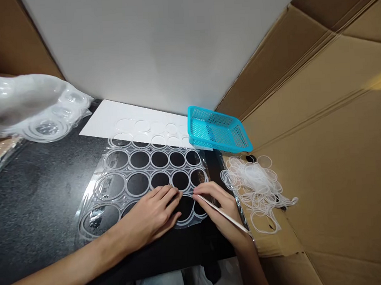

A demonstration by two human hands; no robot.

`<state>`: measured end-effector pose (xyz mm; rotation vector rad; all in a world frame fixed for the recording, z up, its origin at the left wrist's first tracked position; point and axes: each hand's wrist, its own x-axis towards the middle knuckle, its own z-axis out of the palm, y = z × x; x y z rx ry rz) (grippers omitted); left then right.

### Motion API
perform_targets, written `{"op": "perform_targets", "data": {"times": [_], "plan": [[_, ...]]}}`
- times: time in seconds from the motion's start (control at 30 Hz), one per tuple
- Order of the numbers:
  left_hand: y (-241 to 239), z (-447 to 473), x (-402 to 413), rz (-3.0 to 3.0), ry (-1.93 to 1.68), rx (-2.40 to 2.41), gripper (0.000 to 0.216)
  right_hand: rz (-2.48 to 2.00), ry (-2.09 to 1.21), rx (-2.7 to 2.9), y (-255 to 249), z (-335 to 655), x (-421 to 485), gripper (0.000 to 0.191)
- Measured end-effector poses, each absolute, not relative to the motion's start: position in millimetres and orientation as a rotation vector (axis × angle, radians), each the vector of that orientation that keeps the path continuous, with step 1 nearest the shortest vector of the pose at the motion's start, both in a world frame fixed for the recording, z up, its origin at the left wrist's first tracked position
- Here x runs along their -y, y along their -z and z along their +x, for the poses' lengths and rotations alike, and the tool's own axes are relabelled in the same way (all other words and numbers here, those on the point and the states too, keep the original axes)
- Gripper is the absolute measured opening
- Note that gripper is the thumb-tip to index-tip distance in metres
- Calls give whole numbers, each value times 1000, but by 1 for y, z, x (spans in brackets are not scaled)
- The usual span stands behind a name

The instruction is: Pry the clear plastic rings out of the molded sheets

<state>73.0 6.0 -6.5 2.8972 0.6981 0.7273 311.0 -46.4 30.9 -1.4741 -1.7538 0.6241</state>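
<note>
A clear plastic sheet (123,173) with rows of round, white-rimmed rings lies on the dark speckled tabletop. My left hand (157,210) rests on its near part, fingers stretched and pressing on the rings. Close by on the right, my right hand (221,207) grips a slim, pale pen-like tool (228,218) between thumb and fingers. The tool slants back toward my wrist. Its working tip is hidden at my fingertips, at the sheet's right side, so its exact kind cannot be made out.
A white board (112,117) lies partly under the sheet's far end. The turquoise basket (220,130) stands at the back right. Loose thin white rings (254,177) are heaped on cardboard at the right. Bagged clear plastic (44,103) sits at the left; cardboard walls (320,131) rise beside.
</note>
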Motion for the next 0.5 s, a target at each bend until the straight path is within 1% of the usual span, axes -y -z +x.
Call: {"op": "perform_targets", "data": {"times": [0.1, 0.2, 0.5], "plan": [[11, 74, -2, 2932, -773, -699, 38, -1434, -799, 1827, -34, 307, 29, 6], [11, 75, -1, 2932, -777, -693, 37, -1411, -905, 1863, -34, 308, 22, 6], [7, 75, -2, 2928, -771, -671, 35, -1432, -977, 1858, -36, 308, 22, 7]]}}
